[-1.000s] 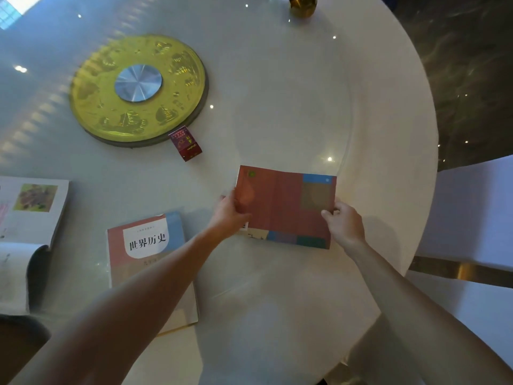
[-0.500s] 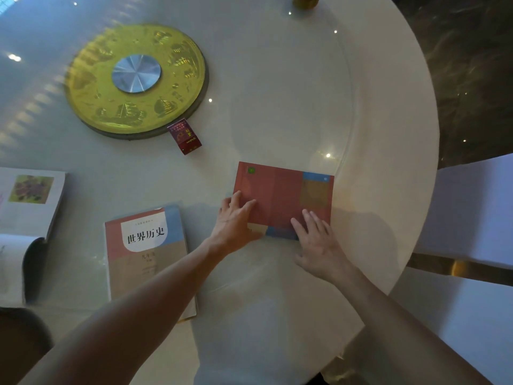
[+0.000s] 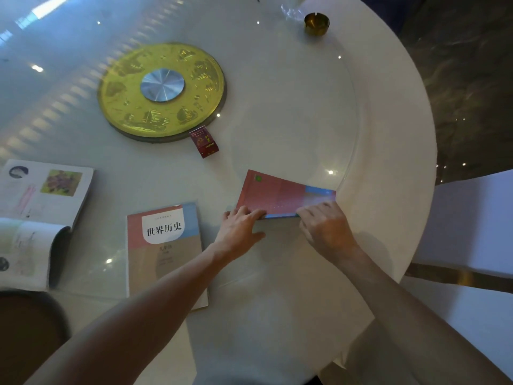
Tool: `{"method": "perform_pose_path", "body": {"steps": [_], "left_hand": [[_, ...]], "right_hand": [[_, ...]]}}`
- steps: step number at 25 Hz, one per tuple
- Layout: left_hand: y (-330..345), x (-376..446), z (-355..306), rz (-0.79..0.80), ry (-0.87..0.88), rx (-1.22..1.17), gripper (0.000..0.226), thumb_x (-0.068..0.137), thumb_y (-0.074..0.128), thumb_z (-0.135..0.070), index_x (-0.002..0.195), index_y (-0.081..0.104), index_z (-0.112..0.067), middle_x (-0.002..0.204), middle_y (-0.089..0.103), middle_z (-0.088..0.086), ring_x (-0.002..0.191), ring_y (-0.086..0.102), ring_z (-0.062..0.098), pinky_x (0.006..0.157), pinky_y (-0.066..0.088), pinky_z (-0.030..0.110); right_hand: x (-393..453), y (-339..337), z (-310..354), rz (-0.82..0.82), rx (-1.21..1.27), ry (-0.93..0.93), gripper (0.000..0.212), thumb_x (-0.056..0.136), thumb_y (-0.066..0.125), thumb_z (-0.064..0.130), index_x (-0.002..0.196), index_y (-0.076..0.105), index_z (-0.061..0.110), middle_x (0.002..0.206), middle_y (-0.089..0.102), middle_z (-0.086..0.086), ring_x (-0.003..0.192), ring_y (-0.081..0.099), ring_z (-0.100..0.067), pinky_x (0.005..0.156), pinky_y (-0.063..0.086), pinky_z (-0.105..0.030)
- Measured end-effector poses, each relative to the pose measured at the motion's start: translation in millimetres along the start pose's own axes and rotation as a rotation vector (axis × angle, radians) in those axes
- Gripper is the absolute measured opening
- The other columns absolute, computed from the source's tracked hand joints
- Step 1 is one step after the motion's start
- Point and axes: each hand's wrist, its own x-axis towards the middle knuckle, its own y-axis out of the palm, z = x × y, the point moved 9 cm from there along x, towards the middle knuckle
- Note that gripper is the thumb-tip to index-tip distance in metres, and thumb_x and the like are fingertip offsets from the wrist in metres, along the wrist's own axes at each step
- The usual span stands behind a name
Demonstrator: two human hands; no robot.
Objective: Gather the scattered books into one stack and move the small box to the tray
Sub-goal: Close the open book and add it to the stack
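A red and blue book (image 3: pixel 280 194) lies on the white round table, its near edge tilted up off the surface. My left hand (image 3: pixel 240 230) grips its near left corner and my right hand (image 3: pixel 324 227) grips its near right corner. A closed history book (image 3: pixel 165 251) with a red, blue and tan cover lies flat to the left, partly under my left forearm. An open book (image 3: pixel 41 215) rests at the far left edge. A small red box (image 3: pixel 204 141) stands beside the round yellow tray (image 3: pixel 162 91).
The white table (image 3: pixel 388 162) curves away on the right, with dark marble floor beyond. A brass ashtray (image 3: pixel 316 23) sits at the far edge. A white chair (image 3: pixel 469 218) stands to the right and a dark round seat (image 3: pixel 27 334) at the lower left.
Both hands slid from flat on the red book's cover to its near edge and took hold of it; that edge now lifts off the table.
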Motion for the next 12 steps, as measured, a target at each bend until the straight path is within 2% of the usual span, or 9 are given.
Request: {"method": "perform_pose_path", "body": {"steps": [3, 4, 6, 9, 11, 12], "left_hand": [[-26.4, -8.5, 6.4, -0.144, -0.047, -0.259, 0.018, 0.103, 0.05, -0.024, 0.116, 0.06, -0.016, 0.108, 0.067, 0.012, 0.097, 0.063, 0.035, 0.076, 0.043, 0.038], [-33.7, -12.4, 8.5, -0.164, -0.044, -0.315, 0.015, 0.105, 0.047, -0.02, 0.112, 0.058, -0.013, 0.104, 0.067, 0.013, 0.093, 0.062, 0.036, 0.071, 0.041, 0.037], [-49.4, -22.0, 14.1, -0.19, -0.03, -0.377, 0.015, 0.105, 0.046, -0.018, 0.112, 0.058, -0.015, 0.105, 0.069, 0.009, 0.093, 0.061, 0.033, 0.068, 0.042, 0.036], [-69.6, -40.1, 27.6, -0.214, -0.028, -0.499, 0.024, 0.105, 0.046, -0.016, 0.122, 0.062, -0.021, 0.114, 0.069, -0.003, 0.095, 0.061, 0.019, 0.074, 0.045, 0.029], [-77.1, -50.1, 41.7, -0.221, -0.065, -0.592, 0.023, 0.104, 0.047, -0.017, 0.121, 0.063, -0.022, 0.117, 0.071, 0.0, 0.099, 0.063, 0.019, 0.075, 0.048, 0.029], [-80.2, -56.2, 50.7, -0.232, -0.093, -0.647, 0.022, 0.104, 0.048, -0.018, 0.12, 0.063, -0.021, 0.117, 0.071, 0.001, 0.1, 0.064, 0.021, 0.074, 0.049, 0.027]], "right_hand": [[26.0, -35.4, 15.8, -0.174, -0.008, -0.069, 0.016, 0.085, 0.066, 0.001, 0.093, 0.074, 0.012, 0.085, 0.071, -0.004, 0.081, 0.066, -0.029, 0.093, 0.047, -0.045], [32.8, -44.9, 19.0, -0.203, -0.004, -0.066, 0.015, 0.087, 0.068, 0.003, 0.098, 0.075, 0.011, 0.093, 0.073, -0.005, 0.09, 0.067, -0.03, 0.099, 0.047, -0.047], [44.0, -56.9, 21.2, -0.253, 0.024, 0.001, 0.023, 0.091, 0.07, 0.009, 0.114, 0.071, 0.006, 0.121, 0.07, -0.015, 0.116, 0.064, -0.035, 0.107, 0.044, -0.052], [49.6, -60.2, 8.3, -0.263, 0.375, 0.3, 0.055, 0.098, 0.063, 0.018, 0.148, 0.045, 0.004, 0.159, 0.034, -0.03, 0.148, 0.033, -0.043, 0.118, 0.034, -0.05], [40.9, -48.9, -3.3, -0.234, 0.654, 0.58, 0.076, 0.098, 0.063, 0.031, 0.159, 0.022, 0.011, 0.168, 0.013, -0.022, 0.156, 0.016, -0.034, 0.121, 0.029, -0.043], [34.7, -39.4, -5.5, -0.209, 0.783, 0.719, 0.086, 0.096, 0.067, 0.037, 0.161, 0.016, 0.013, 0.17, 0.013, -0.017, 0.156, 0.017, -0.03, 0.122, 0.028, -0.042]]}}
